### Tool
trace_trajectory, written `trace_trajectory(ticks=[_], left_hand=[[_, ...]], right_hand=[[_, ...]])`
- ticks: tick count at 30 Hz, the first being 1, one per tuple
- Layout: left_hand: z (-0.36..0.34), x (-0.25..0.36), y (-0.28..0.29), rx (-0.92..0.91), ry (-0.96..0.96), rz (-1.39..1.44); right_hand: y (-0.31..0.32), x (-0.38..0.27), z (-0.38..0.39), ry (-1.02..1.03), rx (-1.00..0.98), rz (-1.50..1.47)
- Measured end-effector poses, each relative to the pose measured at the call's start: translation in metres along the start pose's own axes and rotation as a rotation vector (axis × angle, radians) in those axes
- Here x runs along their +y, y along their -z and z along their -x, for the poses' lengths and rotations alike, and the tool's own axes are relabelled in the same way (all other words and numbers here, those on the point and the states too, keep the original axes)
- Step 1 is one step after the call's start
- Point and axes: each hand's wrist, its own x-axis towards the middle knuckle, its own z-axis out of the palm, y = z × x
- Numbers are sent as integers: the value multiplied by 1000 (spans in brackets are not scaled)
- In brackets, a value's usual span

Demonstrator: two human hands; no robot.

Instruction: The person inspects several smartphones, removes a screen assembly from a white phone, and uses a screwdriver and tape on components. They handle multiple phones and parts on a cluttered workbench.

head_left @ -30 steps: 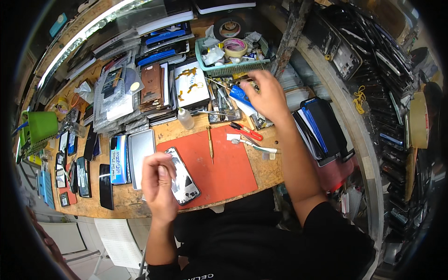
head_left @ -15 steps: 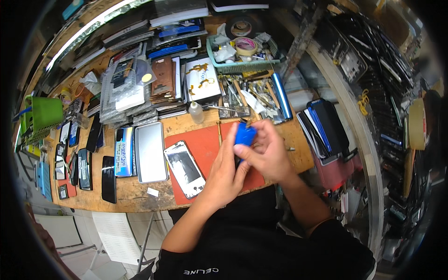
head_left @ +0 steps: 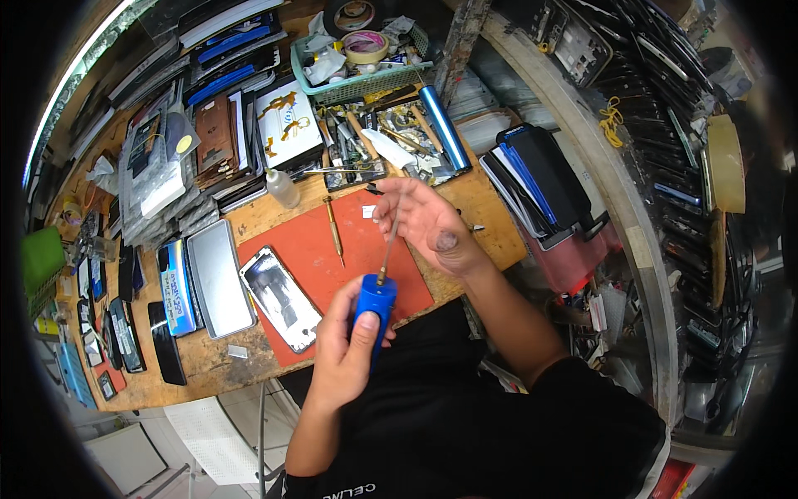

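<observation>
My left hand (head_left: 342,353) is wrapped round a blue handheld rotary tool (head_left: 378,299), its thumb lying along the front. From the tool's brass collet a thin metal shaft (head_left: 390,243) points up and away from me. My right hand (head_left: 424,220) is raised beside the shaft, palm showing, fingers loosely curled and apart near its upper end; whether they touch it is unclear. Under the hands lies a red mat (head_left: 307,224). On it are a white-framed phone part (head_left: 281,299) and a slim brass screwdriver (head_left: 334,231).
A silver tray (head_left: 219,279) and several phones lie left of the mat. A clear dropper bottle (head_left: 283,190) stands behind it. Farther back are a tray of hand tools (head_left: 349,137), a blue cylinder (head_left: 445,129) and a green basket of tape (head_left: 366,83). Black cases (head_left: 544,183) sit at the right.
My hands have moved apart: both were around the blue tool, and now only the left holds it, nearer to me. The shaft is now visible, and the view has shifted right.
</observation>
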Motion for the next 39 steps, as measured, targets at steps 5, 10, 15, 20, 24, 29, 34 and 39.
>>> trace_trajectory(ticks=[5,10,15,20,24,29,34,39], left_hand=[[9,12,-11,97,-143,-544],[18,22,-11,88,-186,-640],[19,20,-9,114,-244,-702],[20,17,-6,110,-286,-760],[22,16,-5,87,-349,-738],[26,14,-3,89,-320,-740],[28,11,-1,88,-334,-724],[28,9,-2,77,-316,-705]], right_hand=[[7,-8,-8,14,-20,54],[13,-12,-8,12,15,73],[16,-12,-7,-12,0,64],[17,-8,-6,3,-26,57],[18,-7,-5,-1,-17,65],[18,-7,-4,-14,-13,75],[17,-7,-3,-8,-20,83],[17,-7,-3,-24,-19,111]])
